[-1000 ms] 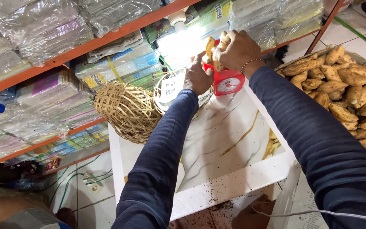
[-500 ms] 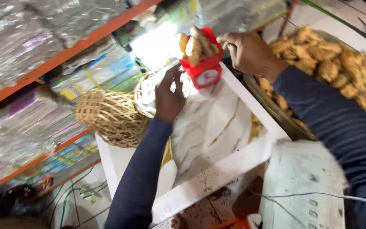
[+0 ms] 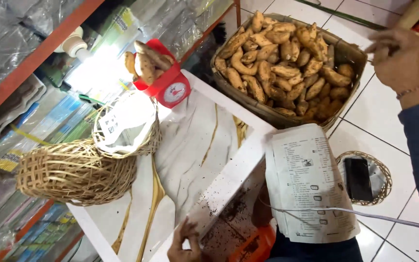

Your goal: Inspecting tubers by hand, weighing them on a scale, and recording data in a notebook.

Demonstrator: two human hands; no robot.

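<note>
A red kitchen scale point(image 3: 168, 85) with a few sweet potatoes point(image 3: 145, 62) in its pan stands at the far side of the white marble-patterned table point(image 3: 195, 145). A large woven basket point(image 3: 350, 53) piled with sweet potatoes point(image 3: 280, 63) sits on the floor to the right. My right hand point(image 3: 397, 57) hovers over that basket's right rim, fingers drawn together, nothing visible in it. My left hand point(image 3: 185, 241) is low in the view at the table's near edge, fingers bent and apart, holding nothing.
Two wicker baskets point(image 3: 73, 172) lie on the table's left, one holding white paper point(image 3: 122, 121). A printed newspaper sheet point(image 3: 309, 182) hangs by the table; a white cable point(image 3: 355, 213) crosses it. A small wicker tray with a black phone point(image 3: 357, 178) is on the tiled floor. Orange-railed shelves point(image 3: 40, 53) hold plastic-wrapped goods.
Both hands have left the scale: my right hand swung right over the big basket, my left hand dropped to the table's near edge. The view has shifted right and down.
</note>
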